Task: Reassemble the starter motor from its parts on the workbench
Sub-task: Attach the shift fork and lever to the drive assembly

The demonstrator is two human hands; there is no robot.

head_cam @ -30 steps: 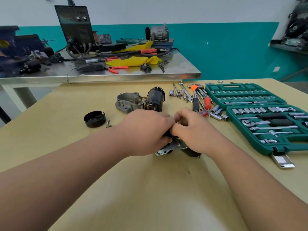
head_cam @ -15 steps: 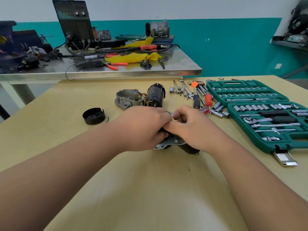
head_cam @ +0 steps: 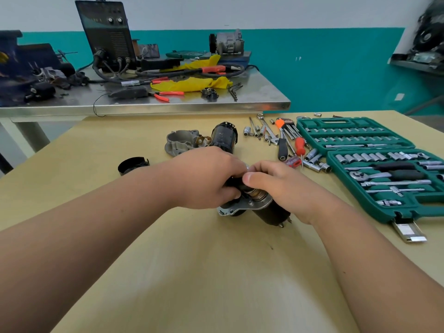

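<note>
One wide-angle view, worn on the person's head, faces forward and down over the tan surface (head_cam: 216, 272). Forearms enter from both lower corners; the left hand (head_cam: 204, 179) and right hand (head_cam: 286, 186) meet close, mid-frame. A teal wall (head_cam: 336, 75) lies far behind.

The left hand (head_cam: 204, 179) and right hand (head_cam: 283, 186) are covering the upper end of the starter assembly (head_cam: 266, 210), so whatever their fingers are pinching there is lying out of sight. At 9 o'clock the left forearm is hiding part of the black cap (head_cam: 133, 163). At 3 o'clock the right edge is cutting off the green socket case (head_cam: 413, 210), its size markings showing too small to read. At 1 o'clock a shelf (head_cam: 418, 63) is appearing blurred, and at 10 o'clock the left edge is cropping the blue vise (head_cam: 24, 58).
</note>
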